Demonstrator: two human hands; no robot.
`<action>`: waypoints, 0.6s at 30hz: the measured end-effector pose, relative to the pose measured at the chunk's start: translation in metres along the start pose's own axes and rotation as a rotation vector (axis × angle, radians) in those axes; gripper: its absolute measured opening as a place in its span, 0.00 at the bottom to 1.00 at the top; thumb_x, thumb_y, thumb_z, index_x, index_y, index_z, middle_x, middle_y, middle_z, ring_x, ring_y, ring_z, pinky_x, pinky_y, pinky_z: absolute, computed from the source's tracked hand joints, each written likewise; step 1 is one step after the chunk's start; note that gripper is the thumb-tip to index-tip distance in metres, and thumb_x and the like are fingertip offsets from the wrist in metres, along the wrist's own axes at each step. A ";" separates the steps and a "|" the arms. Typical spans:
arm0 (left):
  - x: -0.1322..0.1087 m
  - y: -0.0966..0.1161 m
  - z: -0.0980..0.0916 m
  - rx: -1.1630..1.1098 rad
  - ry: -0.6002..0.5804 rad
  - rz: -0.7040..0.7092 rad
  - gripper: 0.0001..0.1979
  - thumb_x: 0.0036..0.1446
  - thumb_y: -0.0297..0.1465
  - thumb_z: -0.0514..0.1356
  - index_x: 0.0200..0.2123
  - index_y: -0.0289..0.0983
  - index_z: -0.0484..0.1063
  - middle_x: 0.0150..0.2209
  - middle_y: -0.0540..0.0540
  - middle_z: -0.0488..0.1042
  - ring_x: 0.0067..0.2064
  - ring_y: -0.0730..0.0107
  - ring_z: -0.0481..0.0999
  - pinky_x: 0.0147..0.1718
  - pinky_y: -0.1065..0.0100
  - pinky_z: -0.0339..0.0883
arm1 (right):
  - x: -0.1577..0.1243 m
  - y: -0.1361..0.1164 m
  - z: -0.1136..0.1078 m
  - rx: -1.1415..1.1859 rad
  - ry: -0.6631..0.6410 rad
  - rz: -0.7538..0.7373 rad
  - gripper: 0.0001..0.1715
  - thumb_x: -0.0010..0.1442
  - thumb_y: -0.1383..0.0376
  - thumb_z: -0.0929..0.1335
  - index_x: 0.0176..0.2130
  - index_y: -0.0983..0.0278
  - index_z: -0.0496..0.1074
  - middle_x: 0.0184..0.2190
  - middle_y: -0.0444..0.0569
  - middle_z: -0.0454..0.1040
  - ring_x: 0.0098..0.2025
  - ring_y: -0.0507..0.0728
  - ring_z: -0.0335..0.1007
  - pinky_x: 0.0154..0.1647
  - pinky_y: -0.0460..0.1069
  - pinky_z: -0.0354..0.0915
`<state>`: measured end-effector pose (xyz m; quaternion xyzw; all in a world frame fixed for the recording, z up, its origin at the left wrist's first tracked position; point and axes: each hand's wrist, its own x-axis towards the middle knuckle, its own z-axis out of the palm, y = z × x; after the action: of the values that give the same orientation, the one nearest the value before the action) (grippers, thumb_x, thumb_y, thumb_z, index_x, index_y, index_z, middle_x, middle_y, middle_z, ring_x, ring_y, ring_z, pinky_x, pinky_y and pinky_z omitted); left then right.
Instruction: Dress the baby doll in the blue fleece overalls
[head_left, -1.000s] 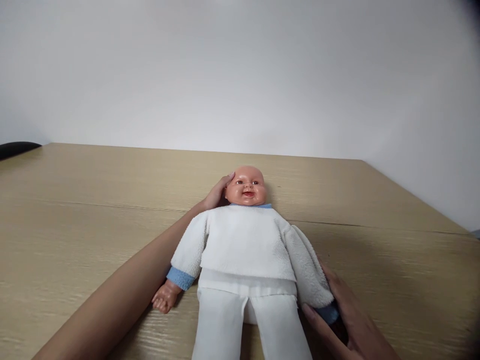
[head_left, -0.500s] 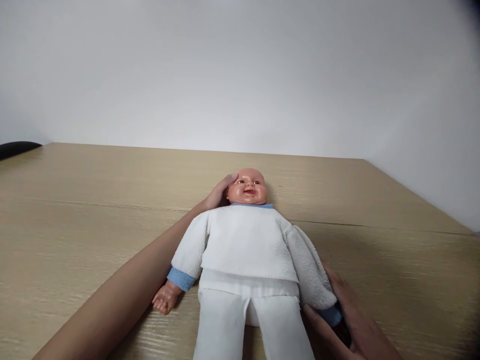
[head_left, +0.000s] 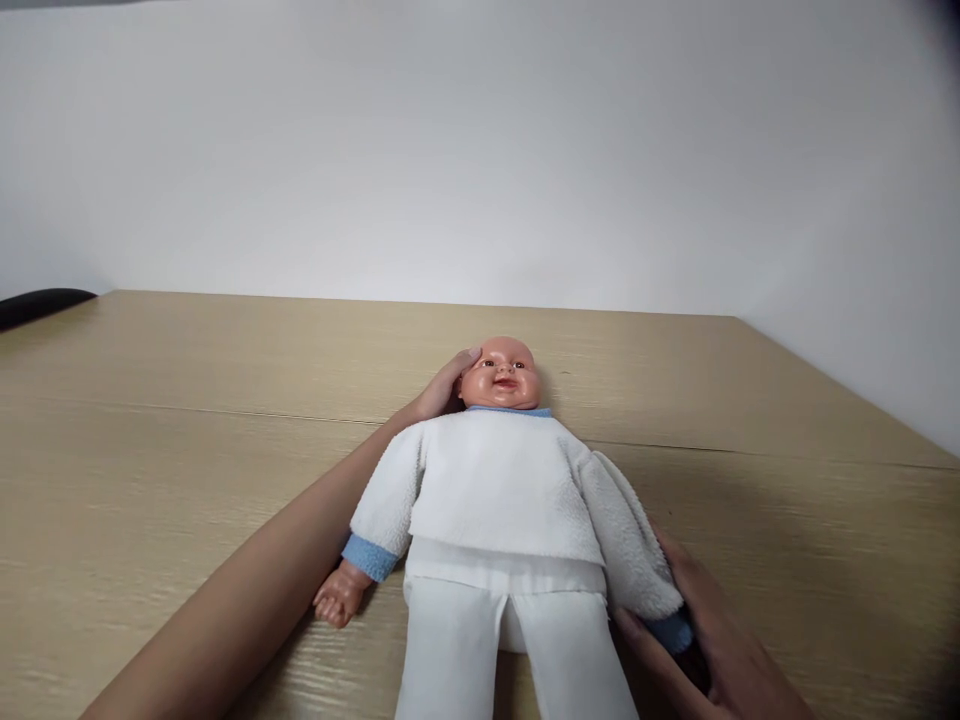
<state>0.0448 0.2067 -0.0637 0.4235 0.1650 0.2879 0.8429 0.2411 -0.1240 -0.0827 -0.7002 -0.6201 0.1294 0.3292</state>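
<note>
A baby doll [head_left: 510,490] lies on its back on a light wooden table [head_left: 187,420], head pointing away from me. It wears a white fleece top with blue cuffs and white trousers. My left hand [head_left: 444,390] cups the left side of the doll's bald head, fingers curled around it. My right hand [head_left: 705,640] is wrapped around the blue cuff at the end of the doll's right-side sleeve, near the bottom edge of the view. The doll's other bare hand [head_left: 339,600] rests on the table beside my left forearm.
A plain white wall [head_left: 480,150] stands behind the table. A dark rounded object [head_left: 37,303], perhaps a chair back, shows at the far left edge. The table's right edge [head_left: 840,390] runs diagonally at the right.
The view has drifted slightly, so the doll sits a little further right and lower. My hands keep the same hold on the head and the sleeve.
</note>
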 end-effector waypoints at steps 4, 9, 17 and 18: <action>-0.002 0.001 0.002 0.027 -0.013 -0.046 0.33 0.68 0.52 0.62 0.63 0.32 0.77 0.58 0.34 0.83 0.64 0.41 0.79 0.72 0.47 0.62 | 0.001 -0.004 -0.001 0.015 -0.005 0.023 0.39 0.70 0.47 0.69 0.73 0.55 0.64 0.67 0.58 0.76 0.65 0.75 0.77 0.60 0.65 0.80; -0.004 0.001 -0.008 0.064 -0.026 0.005 0.31 0.66 0.52 0.64 0.61 0.35 0.78 0.61 0.35 0.81 0.67 0.41 0.76 0.72 0.45 0.62 | 0.003 -0.010 -0.002 0.047 0.003 0.037 0.39 0.70 0.48 0.70 0.72 0.57 0.64 0.66 0.58 0.77 0.64 0.74 0.77 0.60 0.63 0.79; -0.058 0.006 -0.034 0.107 0.356 0.263 0.24 0.62 0.44 0.70 0.56 0.37 0.79 0.69 0.36 0.73 0.73 0.47 0.68 0.74 0.49 0.60 | 0.004 -0.010 0.005 0.063 0.013 0.062 0.39 0.71 0.47 0.68 0.73 0.57 0.60 0.69 0.60 0.71 0.69 0.72 0.70 0.70 0.68 0.68; -0.073 0.005 -0.033 0.130 0.361 0.282 0.25 0.62 0.44 0.70 0.57 0.37 0.79 0.69 0.36 0.72 0.72 0.46 0.69 0.73 0.49 0.61 | 0.005 -0.010 0.007 0.065 0.024 0.063 0.39 0.71 0.47 0.68 0.73 0.58 0.60 0.69 0.61 0.71 0.69 0.72 0.70 0.71 0.69 0.67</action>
<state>-0.0312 0.1838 -0.0764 0.4375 0.2707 0.4628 0.7219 0.2306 -0.1174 -0.0807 -0.7101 -0.5891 0.1513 0.3548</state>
